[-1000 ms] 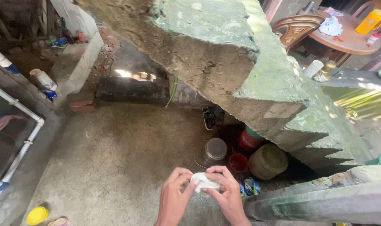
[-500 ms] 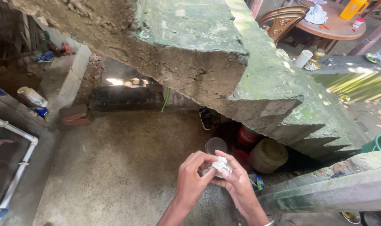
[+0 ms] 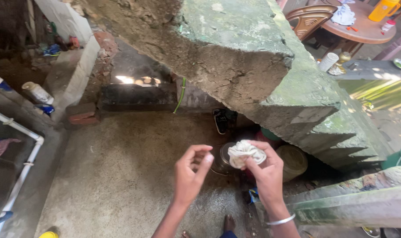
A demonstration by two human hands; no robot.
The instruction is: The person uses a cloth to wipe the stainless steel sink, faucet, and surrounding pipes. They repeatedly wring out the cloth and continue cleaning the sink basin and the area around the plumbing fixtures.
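**White wad pinched high over a cluttered concrete floor**

At the far left, a pale bottle [image 3: 36, 93] with a darker band is lying on its side by the wall, its label too small to make out, and a white pipe [image 3: 19, 176] is running down the left edge.

The left hand [image 3: 189, 174] is hanging half open beside the wad, thumb and fingers loosely curled and holding nothing. The right hand [image 3: 265, 169] is gripping a crumpled white cloth [image 3: 246, 153] in its fingertips, up in the air above the floor [image 3: 121, 176].

The grip is looking light: only 1 hand is pinching the wad, so it could be slipping down onto the gritty concrete or among the round containers [image 3: 293, 161] tucked under the mossy stairs [image 3: 297, 88].

At the upper right, a yellow jug [image 3: 384, 9] and a small white bottle with a red cap [image 3: 388, 25] are standing on a round table [image 3: 363, 33].
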